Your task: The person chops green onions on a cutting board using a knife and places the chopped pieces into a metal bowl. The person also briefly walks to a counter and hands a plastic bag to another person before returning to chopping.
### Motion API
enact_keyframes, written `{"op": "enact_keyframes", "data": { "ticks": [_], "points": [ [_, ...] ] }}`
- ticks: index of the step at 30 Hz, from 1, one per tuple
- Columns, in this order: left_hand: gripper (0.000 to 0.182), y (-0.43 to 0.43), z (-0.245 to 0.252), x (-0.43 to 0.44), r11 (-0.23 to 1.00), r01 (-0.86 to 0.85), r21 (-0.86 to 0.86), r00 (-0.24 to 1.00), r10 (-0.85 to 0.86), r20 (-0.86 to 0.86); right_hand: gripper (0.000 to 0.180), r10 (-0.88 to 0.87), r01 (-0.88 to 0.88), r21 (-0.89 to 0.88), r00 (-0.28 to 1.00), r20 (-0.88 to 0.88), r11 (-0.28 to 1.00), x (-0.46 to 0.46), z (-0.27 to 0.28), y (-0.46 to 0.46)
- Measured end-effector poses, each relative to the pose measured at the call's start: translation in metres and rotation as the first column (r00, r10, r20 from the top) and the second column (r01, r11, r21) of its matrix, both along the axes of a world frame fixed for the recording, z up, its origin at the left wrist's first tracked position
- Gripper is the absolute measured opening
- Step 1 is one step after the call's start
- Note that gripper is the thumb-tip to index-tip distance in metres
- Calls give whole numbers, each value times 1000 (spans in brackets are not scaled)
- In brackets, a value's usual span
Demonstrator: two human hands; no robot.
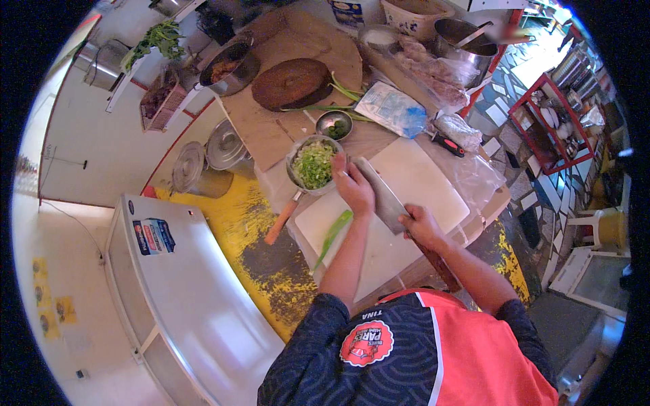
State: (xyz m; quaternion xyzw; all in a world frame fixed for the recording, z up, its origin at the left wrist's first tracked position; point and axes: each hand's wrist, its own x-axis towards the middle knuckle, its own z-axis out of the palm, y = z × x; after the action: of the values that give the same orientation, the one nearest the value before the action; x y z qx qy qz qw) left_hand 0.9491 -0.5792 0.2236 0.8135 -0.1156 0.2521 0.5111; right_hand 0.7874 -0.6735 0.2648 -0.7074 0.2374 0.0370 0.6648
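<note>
My right hand (422, 227) grips a wide cleaver (382, 195) near the heel of its blade. The cleaver's dark wooden handle extends back under my forearm. My left hand (355, 189) is at the blade's far end, beside the rim of a saucepan (289, 172); whether it holds anything is unclear. Chopped green onion (314, 163) fills the saucepan, whose orange-brown handle (282, 221) points toward me. Below the blade lies a white cutting board (431, 185). A green onion leaf (333, 237) rests on the board, left of my left forearm.
Behind the saucepan are a small metal bowl (347, 117), a printed plastic bag (388, 107) and a round wooden chopping block (290, 83). A red-and-black-handled tool (449, 145) lies beyond the board. Pots and bagged meat (431, 71) stand farther back. A chest freezer (203, 304) is at left.
</note>
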Motion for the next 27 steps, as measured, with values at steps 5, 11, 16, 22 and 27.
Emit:
{"op": "enact_keyframes", "data": {
  "ticks": [5, 11, 16, 22, 27],
  "points": [
    [35, 57, 33, 118, 996, -68, 58, 990, 75, -124, 15, 79, -83, -107, 996, -36, 991, 44, 17, -2],
    [34, 100, 31, 59, 868, 117, 482, 993, -104, -54, 16, -26, 24, -905, 1000, 14, 426, 6, -17, -39],
    [39, 130, -9, -55, 689, 319, 650, 944, -292, -153, 24, 31, -261, -930, 964, -262, 260, -13, -49, -61],
    [43, 137, -48, -64, 573, 359, 737, 930, -160, -330, 31, 323, -25, -978, 946, 43, 205, -4, -53, -31],
    [26, 89, -24, -76, 974, 211, -88, 751, -219, -622, 37, 382, -363, -363, 924, -21, 858, 26, -54, 13]
  ]
}}
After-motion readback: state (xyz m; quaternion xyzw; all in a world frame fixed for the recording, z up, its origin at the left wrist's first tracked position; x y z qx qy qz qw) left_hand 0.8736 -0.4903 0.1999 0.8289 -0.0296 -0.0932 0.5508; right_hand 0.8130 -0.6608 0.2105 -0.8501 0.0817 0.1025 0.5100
